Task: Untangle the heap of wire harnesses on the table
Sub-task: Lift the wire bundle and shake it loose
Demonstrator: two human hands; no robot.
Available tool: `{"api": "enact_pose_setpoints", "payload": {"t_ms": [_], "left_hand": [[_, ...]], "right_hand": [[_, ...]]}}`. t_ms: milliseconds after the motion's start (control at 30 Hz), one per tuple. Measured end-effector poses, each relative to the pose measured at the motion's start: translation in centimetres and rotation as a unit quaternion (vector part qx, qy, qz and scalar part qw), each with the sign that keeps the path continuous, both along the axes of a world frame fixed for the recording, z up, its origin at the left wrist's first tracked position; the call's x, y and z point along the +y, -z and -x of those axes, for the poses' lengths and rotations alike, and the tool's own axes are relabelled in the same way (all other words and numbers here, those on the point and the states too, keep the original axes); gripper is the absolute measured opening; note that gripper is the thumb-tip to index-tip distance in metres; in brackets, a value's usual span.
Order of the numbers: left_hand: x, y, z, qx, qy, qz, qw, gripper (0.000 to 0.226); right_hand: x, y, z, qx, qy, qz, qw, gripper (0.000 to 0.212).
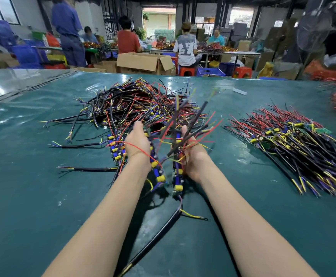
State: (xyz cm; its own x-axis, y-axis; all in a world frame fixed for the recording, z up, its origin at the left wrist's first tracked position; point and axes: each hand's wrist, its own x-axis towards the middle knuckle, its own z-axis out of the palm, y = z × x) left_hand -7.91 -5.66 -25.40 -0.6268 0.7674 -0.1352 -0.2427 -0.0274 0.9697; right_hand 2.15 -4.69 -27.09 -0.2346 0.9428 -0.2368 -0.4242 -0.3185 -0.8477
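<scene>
Both forearms are stretched forward and lifted above the green cover of the table (33, 176), with the palms turned toward each other. The left hand (138, 142) shows me its back. Most of its fingers are hidden from me, yet it holds up a harness strand (159, 176), whose blue and yellow parts hang down beside the wrist. A thin red wire (139, 148) lies across the back of this hand.

The right hand (193, 156) is clenched on a wire bundle (185, 120). Black and red wires stand up from the fist, blurred. A thick black cable (160, 232) hangs below it, down toward the near edge. The two held parts are near each other, and some wires cross between them.

The heap (131, 100) lies on the table just behind the hands, as a tangled mass of black, red and yellow wires. Well apart from it, on the right, I see a sorted pile (295, 144) whose wires lie roughly parallel.
</scene>
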Motion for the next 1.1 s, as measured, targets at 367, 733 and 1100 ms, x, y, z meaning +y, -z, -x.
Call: {"api": "enact_pose_setpoints", "payload": {"t_ms": [367,733,1100], "left_hand": [[0.1,-1.0,8.1,-0.133,-0.26,0.025,0.956,0.046],[0.2,-0.7,7.4,-0.146,-0.2,0.011,0.969,0.042],[-2.4,0.1,-0.9,0.177,0.516,0.092,0.833,0.001]], "right_hand": [[1.9,0.4,-3.2,-0.058,0.176,-0.059,0.981,0.027],[2.2,0.7,-3.2,0.034,0.175,-0.053,0.983,0.028],[1.2,-0.2,-2.5,-0.021,0.041,-0.097,0.994,0.022]]}}
